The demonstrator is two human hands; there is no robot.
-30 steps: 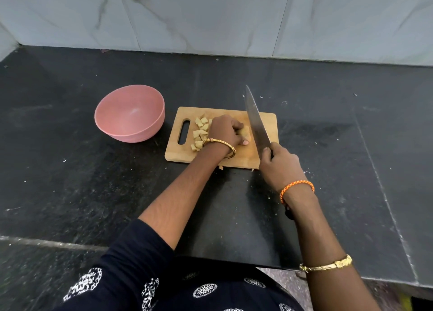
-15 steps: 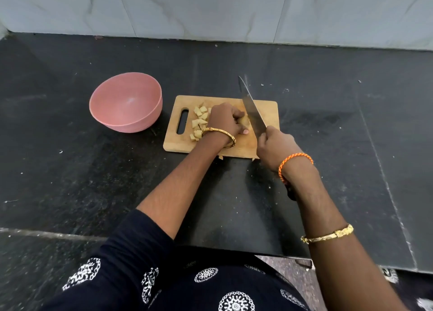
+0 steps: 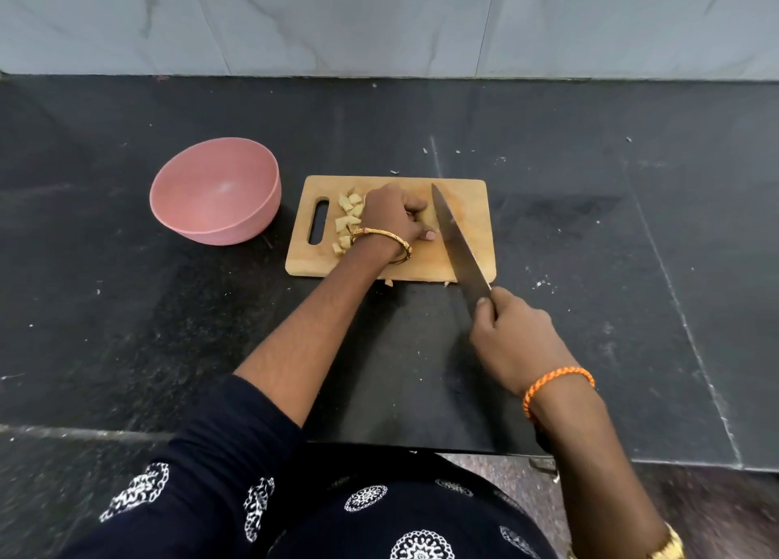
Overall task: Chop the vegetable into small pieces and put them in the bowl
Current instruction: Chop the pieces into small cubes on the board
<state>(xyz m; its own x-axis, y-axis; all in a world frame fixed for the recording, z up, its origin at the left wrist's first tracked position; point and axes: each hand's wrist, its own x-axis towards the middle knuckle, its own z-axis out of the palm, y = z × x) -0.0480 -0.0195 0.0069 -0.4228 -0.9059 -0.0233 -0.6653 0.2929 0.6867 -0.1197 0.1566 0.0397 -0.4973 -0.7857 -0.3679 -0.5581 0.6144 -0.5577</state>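
Chopping step in hand, bowl step not begun. Left hand [image 3: 392,215] curls over the pale, unchopped remainder of the vegetable [image 3: 428,221] on the rectangular wooden cutting board with a handle slot [image 3: 472,204], fingers [image 3: 415,209] clenched down on it, thumb tip showing at the near side. Right hand [image 3: 516,337] grips the handle of the long steel-bladed kitchen knife [image 3: 457,244], fingers wrapped round it; blade runs diagonally across the board just right of the left knuckles. Small pale-yellow cut cubes [image 3: 347,221] lie heaped on the board's left part, between left hand and slot. Round pink plastic bowl [image 3: 236,225] stands on the black stone table [image 3: 126,305] just left of the board, seemingly holding nothing. Next move likely calls for another cut close beside the knuckles, fingertips tucked back. Hard to make out: how much vegetable remains under the hand; knife handle hidden in the grip; whether the edge touches the board. A scrap or two lies off the board's near edge.
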